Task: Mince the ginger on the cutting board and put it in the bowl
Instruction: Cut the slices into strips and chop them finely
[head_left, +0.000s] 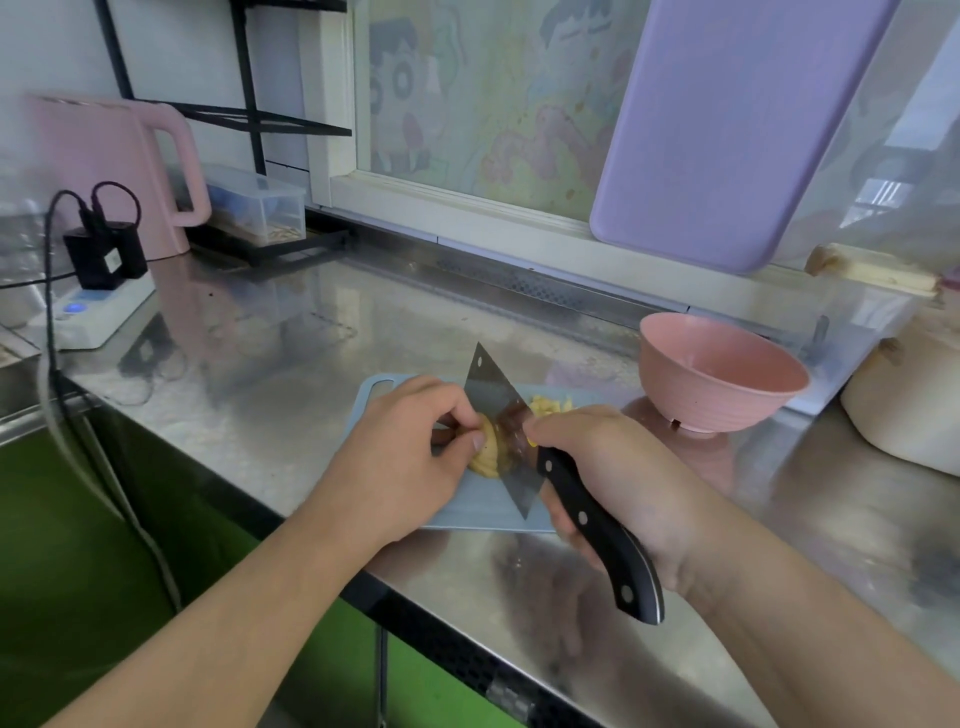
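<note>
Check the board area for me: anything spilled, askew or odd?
Nothing spilled. The blue cutting board sits askew near the counter's front edge. The ginger stays on it, the left hand pinching it, the right hand gripping the cleaver. The pink bowl is empty.

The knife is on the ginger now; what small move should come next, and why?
Probably another cut down through the ginger slices that the left hand pinches, since the right hand holds the knife against them, and the pink bowl looks empty.
</note>
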